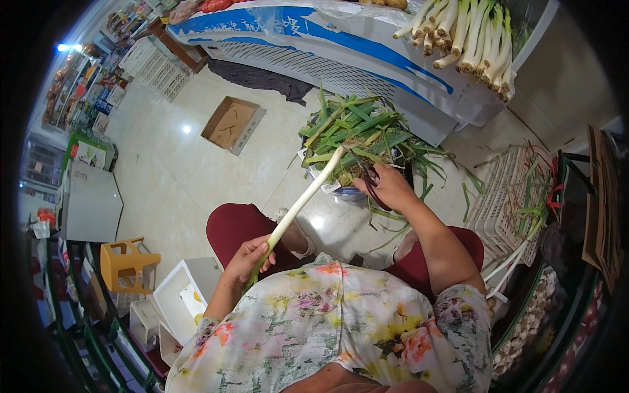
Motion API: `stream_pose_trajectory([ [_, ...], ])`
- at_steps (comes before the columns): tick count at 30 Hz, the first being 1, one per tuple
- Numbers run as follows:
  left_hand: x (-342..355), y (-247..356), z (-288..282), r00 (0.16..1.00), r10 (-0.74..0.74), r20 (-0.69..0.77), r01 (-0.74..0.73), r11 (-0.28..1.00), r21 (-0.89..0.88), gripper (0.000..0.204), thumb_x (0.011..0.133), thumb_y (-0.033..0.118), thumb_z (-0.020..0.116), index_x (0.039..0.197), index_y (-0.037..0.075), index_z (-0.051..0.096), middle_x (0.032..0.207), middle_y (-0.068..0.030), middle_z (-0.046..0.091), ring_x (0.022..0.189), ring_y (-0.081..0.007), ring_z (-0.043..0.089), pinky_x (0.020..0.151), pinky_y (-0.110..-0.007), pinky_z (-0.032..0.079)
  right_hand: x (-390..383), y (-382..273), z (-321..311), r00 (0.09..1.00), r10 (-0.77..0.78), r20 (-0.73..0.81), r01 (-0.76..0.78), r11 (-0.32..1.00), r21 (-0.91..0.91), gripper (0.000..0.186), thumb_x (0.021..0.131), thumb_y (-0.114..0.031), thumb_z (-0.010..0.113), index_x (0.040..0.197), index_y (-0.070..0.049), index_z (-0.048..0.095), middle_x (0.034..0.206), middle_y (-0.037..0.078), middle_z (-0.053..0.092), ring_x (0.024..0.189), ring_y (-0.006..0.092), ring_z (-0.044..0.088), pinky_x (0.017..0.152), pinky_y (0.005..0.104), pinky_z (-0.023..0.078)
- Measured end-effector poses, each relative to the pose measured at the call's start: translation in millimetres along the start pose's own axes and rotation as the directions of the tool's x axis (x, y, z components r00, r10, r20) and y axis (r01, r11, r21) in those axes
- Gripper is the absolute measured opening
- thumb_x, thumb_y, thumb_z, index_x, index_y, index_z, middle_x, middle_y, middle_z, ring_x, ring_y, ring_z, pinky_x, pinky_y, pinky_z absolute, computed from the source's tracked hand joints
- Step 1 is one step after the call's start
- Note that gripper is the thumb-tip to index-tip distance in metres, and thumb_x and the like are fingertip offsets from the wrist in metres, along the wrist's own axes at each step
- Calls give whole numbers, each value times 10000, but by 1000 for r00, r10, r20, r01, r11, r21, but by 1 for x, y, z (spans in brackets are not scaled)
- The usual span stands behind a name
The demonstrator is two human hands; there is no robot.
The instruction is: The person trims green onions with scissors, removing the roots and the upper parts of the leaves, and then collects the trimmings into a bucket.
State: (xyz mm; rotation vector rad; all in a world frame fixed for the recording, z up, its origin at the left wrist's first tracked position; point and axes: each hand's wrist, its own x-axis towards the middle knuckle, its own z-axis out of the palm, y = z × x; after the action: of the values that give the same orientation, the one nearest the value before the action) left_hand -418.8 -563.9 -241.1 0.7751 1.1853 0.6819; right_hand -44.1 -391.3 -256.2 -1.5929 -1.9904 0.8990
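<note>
White for most of its length, the leek [303, 200] was held aslant over the left leg [230, 236], root end up and away from the body, green end close to the shirt [334, 314]. Left hand [251, 260]: closed round the stalk near the green end, thumb and fingers wrapped over it, open no wider than the stalk's thickness. Right hand [391, 188]: fingers curled on the handles of dark scissors [375, 195], close to the heap [367, 124] of green leaves. Blades were partly hidden; whether they stood parted could not be told. Root end of the leek lay near the scissors, against the heap as seen from above; contact with the blades could not be made out. Surroundings: loose leaves trailed off the heap to the right, toward a white crate [491, 209] with stalks over its side. More leeks [475, 36] lay bunched on the blue and white counter [314, 56], roots toward the person. Left of the heap, well apart, an open carton [229, 124] sat on the pale floor [170, 196]; farther back toward the person's left stood a yellow stool [124, 265]
</note>
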Motion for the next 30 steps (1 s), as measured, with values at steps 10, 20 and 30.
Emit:
stream_pose_trajectory([
  [10,-1,-2,-5,1000,3,15,-3,1000,-24,454,1010,326,546,1377,58,540,727,-25,626,539,-68,501,478,-193,402,-3,-10,-11,998,8,-62,-13,997,-73,707,730,-573,769,1058,40,641,1059,259,648,993,401,644,860,451,521],
  [20,-1,0,-7,1000,26,-5,-26,1000,-1,448,1016,308,534,1385,55,530,738,-26,623,538,-69,491,481,-191,399,6,-7,-18,998,-47,-44,43,994,-97,570,712,-544,803,815,2,676,815,229,670,830,374,675,748,437,534],
  [30,-2,-2,-12,1000,20,-14,-21,998,-67,399,1023,298,517,1324,36,534,734,-34,615,543,-81,495,471,-205,387,2,-2,-11,998,60,5,-61,992,109,609,809,-564,708,910,30,623,875,234,662,849,421,647,771,472,499],
])
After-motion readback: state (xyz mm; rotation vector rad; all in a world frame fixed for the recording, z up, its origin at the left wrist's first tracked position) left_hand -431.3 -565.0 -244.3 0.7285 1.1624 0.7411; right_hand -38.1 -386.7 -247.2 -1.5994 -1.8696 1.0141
